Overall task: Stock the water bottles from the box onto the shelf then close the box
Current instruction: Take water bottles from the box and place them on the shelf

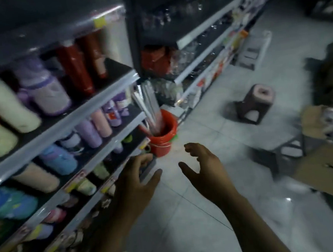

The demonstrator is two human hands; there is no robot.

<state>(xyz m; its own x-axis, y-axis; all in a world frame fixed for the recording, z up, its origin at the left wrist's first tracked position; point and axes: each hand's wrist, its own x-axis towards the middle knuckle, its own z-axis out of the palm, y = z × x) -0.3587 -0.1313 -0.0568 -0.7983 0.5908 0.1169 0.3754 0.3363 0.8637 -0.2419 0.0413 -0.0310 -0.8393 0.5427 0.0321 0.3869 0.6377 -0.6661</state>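
Box [328, 171] well right of hands [134, 181] [204, 169]

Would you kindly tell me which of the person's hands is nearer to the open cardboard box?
Right. The right hand is over the floor tiles, with the cardboard box off to its right; the left hand is farther away, beside the shelf.

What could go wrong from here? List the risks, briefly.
The red bucket of long rods stands at the shelf end, near the left hand; a careless reach could tip it.
The brown stool and the open box flap lie on the floor, likely trip hazards.
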